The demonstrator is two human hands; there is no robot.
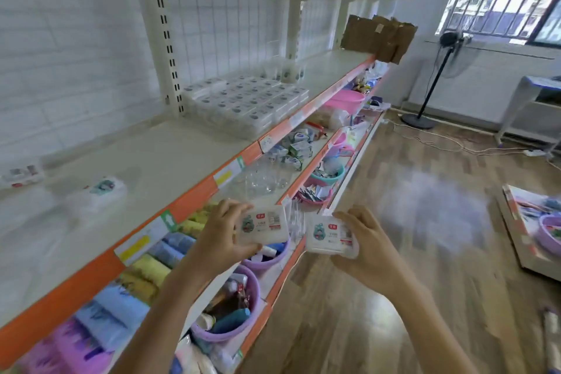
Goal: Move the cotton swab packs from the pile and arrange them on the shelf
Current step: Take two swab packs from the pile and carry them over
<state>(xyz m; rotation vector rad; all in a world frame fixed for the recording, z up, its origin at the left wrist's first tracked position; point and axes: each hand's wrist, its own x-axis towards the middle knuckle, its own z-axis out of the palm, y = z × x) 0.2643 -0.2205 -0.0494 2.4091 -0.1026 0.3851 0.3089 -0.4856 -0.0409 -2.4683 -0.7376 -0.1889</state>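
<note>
Both hands hold cotton swab packs before the shelf.
Left hand (pixel 223 232) grips one pack (pixel 264 225), right hand (pixel 368 244) another (pixel 329 235); blurred rows on the shelf (pixel 170 158) look like more packs (pixel 246 100).

- The left hand (pixel 223 232) is holding one cotton swab pack (pixel 264 225) in front of the shelf (pixel 170 161), fingers curled round its left end.
- The right hand (pixel 368 247) is gripping a second pack (pixel 331 235) just beside the first, the two apart.
- Arranged packs (pixel 246 100) are sitting in rows further along the shelf.
- A loose pack (pixel 97 193) is lying nearer on that shelf, blurred.
- Purple tubs (pixel 239 310) are standing on the lower tier under the hands.
</note>
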